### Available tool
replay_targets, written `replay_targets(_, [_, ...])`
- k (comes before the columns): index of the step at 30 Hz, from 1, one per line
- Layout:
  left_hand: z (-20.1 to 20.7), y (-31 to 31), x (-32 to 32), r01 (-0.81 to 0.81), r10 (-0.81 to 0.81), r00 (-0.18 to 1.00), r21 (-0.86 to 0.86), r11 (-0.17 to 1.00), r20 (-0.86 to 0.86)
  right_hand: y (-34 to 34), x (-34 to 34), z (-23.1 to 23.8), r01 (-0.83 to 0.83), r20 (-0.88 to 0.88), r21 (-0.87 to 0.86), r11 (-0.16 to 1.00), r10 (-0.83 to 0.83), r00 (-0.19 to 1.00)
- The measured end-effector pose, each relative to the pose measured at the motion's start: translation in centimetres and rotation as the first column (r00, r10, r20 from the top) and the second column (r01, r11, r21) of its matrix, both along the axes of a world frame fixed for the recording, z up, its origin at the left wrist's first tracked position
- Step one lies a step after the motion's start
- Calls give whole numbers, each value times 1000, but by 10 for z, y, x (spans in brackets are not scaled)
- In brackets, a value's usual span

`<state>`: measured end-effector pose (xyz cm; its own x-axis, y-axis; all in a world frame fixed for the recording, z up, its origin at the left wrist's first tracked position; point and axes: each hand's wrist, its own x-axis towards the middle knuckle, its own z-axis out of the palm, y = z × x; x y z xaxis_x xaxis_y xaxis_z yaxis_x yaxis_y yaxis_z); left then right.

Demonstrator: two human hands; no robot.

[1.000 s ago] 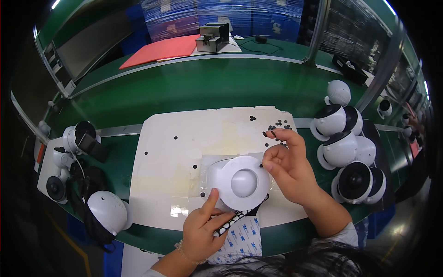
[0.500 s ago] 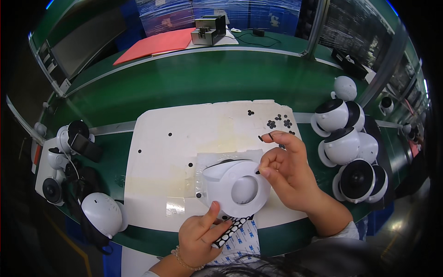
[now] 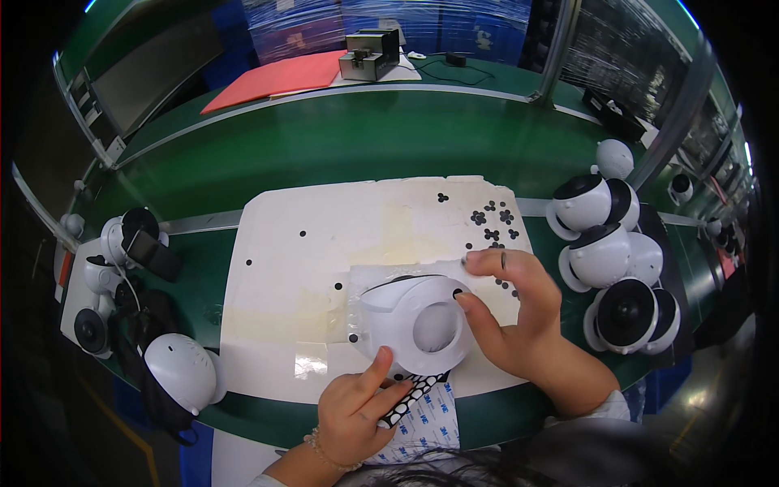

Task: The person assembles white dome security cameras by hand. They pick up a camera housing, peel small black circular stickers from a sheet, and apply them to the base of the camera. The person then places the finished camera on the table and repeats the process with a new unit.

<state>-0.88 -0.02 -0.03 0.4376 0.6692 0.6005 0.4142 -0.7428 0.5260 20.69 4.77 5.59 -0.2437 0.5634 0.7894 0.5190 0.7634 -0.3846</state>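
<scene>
A white rounded camera body [image 3: 389, 304] lies on a cloudy plastic sheet, its ring-shaped base [image 3: 457, 345] turned up toward me. My left hand [image 3: 357, 408] grips a black strip with rows of white circles [image 3: 412, 399] close to the base's lower edge; its thumb sticks up beside the camera. At the ring's upper right, the thumb of my right hand [image 3: 523, 312] touches the rim next to a small black dot pad [image 3: 458, 293]. The right index finger is raised well apart from that thumb. A dark spot shows at its tip, too small to identify.
A worn white board [image 3: 276, 325] lies beneath, with loose black dots [image 3: 492, 235] at its upper right. White cameras [image 3: 600, 256] stack up on the right; another camera [image 3: 180, 373] sits left. Behind stand a metal fixture [image 3: 369, 57] and a red sheet [image 3: 276, 81].
My right thumb has moved up along the ring, where a black dot now shows. The right index has bent lower, and the ring has tilted slightly. My left hand has barely moved.
</scene>
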Motion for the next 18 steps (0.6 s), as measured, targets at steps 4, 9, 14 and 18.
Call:
replay_targets(4, [1,1,1,4,-4,1000,0,1000,16,6,-11,1,-342,-224,-390,855,272,936])
replay_targets(9, [0,0,-3,26,-26,999,10,1000,-40,9,-19,1,-356,-226,-467,809,279,933])
replay_targets(14, [1,1,-4,44,-44,997,6,999,-62,9,-22,-2,-339,-229,-453,825,260,938])
replay_targets(18, [3,1,-3,53,-54,997,-13,999,-58,5,-20,-6,-243,-167,-406,881,190,967])
